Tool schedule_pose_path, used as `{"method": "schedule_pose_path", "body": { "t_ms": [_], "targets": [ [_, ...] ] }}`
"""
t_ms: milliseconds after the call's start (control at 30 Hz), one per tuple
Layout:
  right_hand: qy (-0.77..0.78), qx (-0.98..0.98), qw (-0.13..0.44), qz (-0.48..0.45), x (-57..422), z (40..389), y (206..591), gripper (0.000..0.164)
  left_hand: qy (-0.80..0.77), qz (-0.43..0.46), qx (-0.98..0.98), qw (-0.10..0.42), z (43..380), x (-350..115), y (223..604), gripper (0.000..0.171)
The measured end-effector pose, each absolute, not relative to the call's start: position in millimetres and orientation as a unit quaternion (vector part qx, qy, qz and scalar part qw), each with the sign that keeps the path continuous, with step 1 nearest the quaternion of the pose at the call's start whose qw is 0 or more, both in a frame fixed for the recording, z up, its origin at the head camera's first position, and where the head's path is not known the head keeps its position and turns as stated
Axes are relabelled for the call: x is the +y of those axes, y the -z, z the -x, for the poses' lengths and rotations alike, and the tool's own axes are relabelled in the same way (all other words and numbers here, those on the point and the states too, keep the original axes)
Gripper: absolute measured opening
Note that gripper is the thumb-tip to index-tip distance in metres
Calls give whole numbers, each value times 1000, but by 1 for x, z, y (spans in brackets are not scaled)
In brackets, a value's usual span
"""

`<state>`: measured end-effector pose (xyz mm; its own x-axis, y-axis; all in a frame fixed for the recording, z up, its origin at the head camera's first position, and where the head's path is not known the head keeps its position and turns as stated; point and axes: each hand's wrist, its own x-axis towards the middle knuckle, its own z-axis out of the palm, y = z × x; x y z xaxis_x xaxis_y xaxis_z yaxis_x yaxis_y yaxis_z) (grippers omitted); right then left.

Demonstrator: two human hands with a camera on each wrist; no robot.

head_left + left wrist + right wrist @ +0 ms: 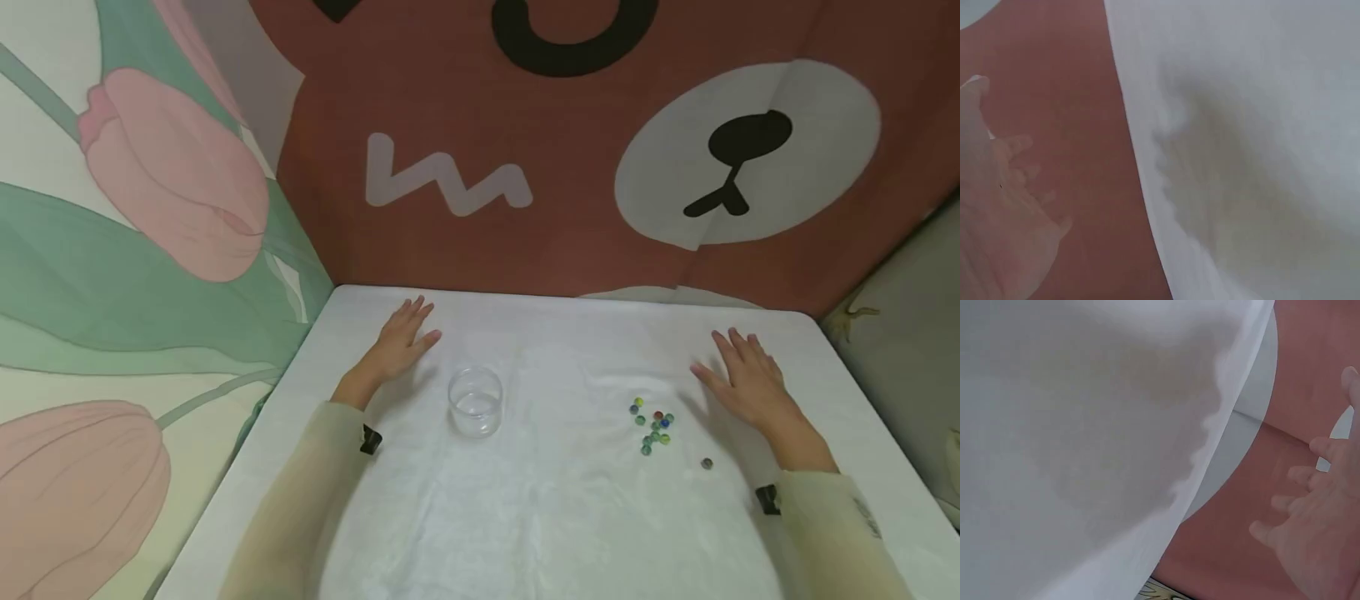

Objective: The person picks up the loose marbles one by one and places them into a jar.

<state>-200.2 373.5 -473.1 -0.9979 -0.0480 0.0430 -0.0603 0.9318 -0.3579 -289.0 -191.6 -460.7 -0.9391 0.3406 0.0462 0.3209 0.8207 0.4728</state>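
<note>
Both hands hover over a white-covered table, palms down and fingers extended. Nearest my left hand (399,346) is a clear round cup (476,404), standing to its right and a little closer to me. My right hand (750,385) is beyond and to the right of a loose cluster of glass marbles (655,427) in green, blue, yellow and red. One dark marble (707,463) lies apart from the cluster. Neither hand touches anything. In the wrist views, the left palm (1004,212) and the right palm (1319,531) show with spread fingers and nothing in them.
The white tablecloth (480,517) has soft creases. A red-brown hanging with a bear's face (570,167) rises behind the table's far edge, and a tulip-print cloth (172,175) stands along the left side. Small black clips (371,439) show at both sleeve cuffs.
</note>
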Motion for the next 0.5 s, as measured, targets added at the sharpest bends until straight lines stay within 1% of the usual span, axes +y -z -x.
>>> {"method": "schedule_pose_path", "body": {
  "t_ms": [100,200,333,500],
  "targets": [
    [-202,-979,13,-27,375,194,472,88,-266,-186,946,26,280,-193,456,74],
    [-229,-973,-8,-12,377,189,472,88,-272,-197,941,26,272,-194,452,70],
    [-260,-965,-36,0,378,186,473,89,-269,-200,942,33,261,-196,452,75],
    [-280,-959,-45,-13,380,183,476,88,-270,-205,940,35,250,-201,455,79]
  ]
}}
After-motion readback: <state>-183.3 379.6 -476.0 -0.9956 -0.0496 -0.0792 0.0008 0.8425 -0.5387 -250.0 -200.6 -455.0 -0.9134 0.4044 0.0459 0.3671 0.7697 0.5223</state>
